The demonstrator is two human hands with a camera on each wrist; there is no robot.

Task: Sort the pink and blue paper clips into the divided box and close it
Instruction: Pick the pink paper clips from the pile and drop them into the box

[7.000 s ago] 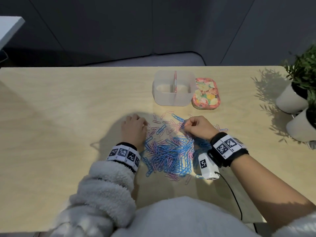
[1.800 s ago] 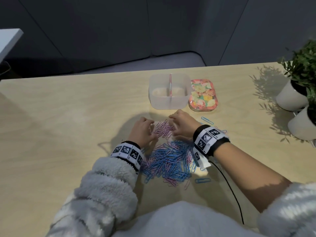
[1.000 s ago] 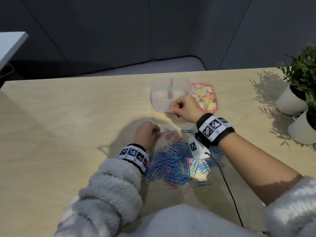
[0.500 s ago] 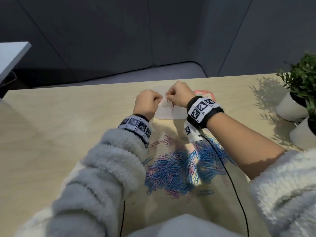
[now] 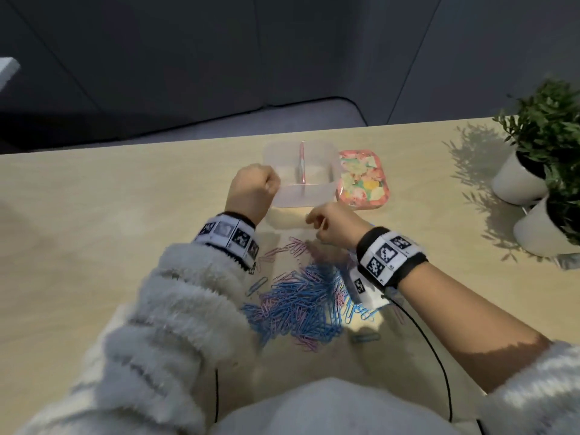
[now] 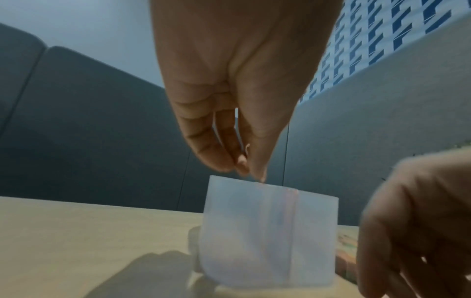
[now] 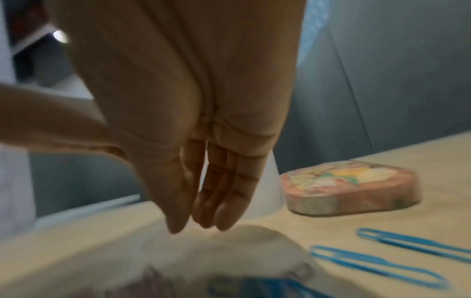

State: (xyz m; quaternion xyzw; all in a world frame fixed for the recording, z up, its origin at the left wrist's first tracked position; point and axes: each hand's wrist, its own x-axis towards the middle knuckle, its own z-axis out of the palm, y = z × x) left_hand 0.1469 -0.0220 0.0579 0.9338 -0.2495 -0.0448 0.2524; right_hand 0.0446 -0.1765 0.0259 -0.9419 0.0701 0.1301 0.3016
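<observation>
The translucent divided box (image 5: pixel 301 196) stands open at the back of the table, with a pink divider (image 5: pixel 303 161) down its middle. My left hand (image 5: pixel 272 184) hovers at the box's front left corner, its fingers and thumb bunched together just above the rim (image 6: pixel 244 167). No clip shows between them. My right hand (image 5: pixel 311 220) hangs between the box and the heap of pink and blue paper clips (image 5: pixel 301 302), fingers straight and relaxed, holding nothing (image 7: pixel 201 223). A small cluster of pink clips (image 5: pixel 293 246) lies at the heap's far edge. The floral lid (image 5: pixel 362 177) lies to the right of the box.
Two white pots with green plants (image 5: pixel 518 180) (image 5: pixel 543 230) stand at the table's right edge. Loose blue clips (image 7: pixel 377 264) lie right of the heap. A black cable (image 5: pixel 433 356) runs from my right wrist to the near table edge.
Half a second ago both hands were over the box. My right hand has since drawn back toward the heap, while my left hand stays at the box's left side.
</observation>
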